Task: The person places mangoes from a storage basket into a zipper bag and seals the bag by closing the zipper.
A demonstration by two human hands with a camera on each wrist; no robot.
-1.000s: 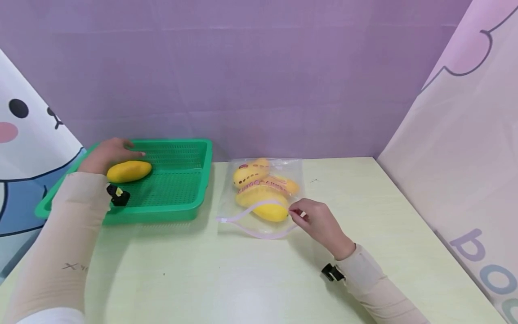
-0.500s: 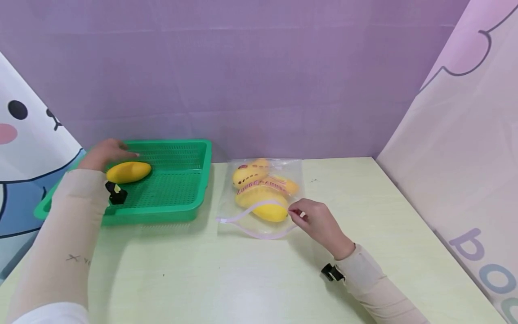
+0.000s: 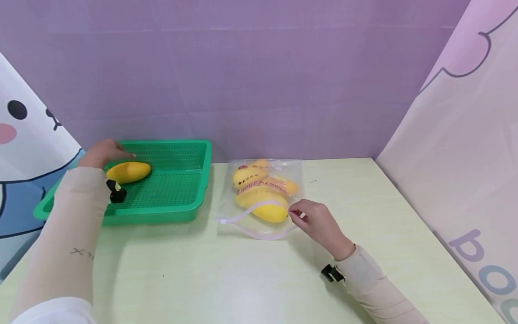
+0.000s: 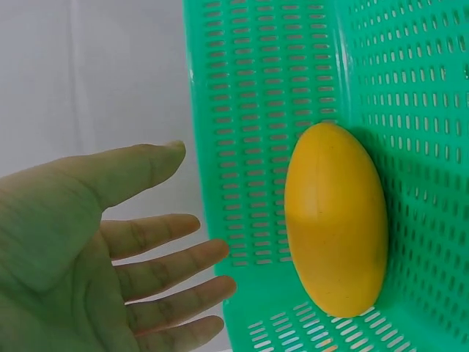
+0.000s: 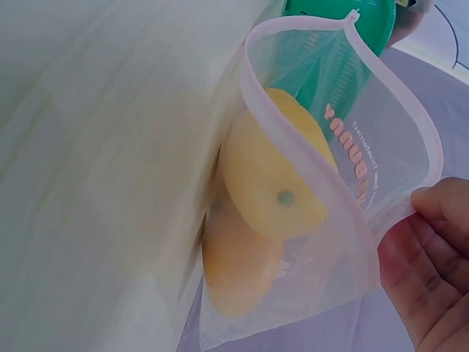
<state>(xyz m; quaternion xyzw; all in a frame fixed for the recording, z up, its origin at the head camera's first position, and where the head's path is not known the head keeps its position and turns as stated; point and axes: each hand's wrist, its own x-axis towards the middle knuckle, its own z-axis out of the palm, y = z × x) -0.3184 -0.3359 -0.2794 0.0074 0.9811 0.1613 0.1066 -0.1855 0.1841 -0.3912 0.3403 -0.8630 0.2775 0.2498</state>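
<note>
A yellow mango (image 3: 128, 172) lies near the left end of a green basket (image 3: 178, 209). My left hand (image 3: 106, 154) hovers by the basket's left back side, just behind the mango. In the left wrist view its fingers are spread apart and extended, clear of the mango (image 4: 338, 224). To the right, a clear zip bag (image 3: 227, 193) lies on the table with several yellow fruits (image 3: 263, 198) inside. My right hand (image 3: 321, 225) pinches the right end of the bag's pink zip edge. In the right wrist view the bag's mouth (image 5: 293, 139) gapes.
The pale table (image 3: 251, 279) spreads in front of the basket and bag. A purple cloth (image 3: 259, 81) hangs behind them. Printed panels (image 3: 461, 148) stand along both sides. Black camera mounts (image 3: 332, 272) sit at the wrists.
My left hand has shifted slightly left, drawing a little farther from the mango. The right hand and the bag have stayed in place.
</note>
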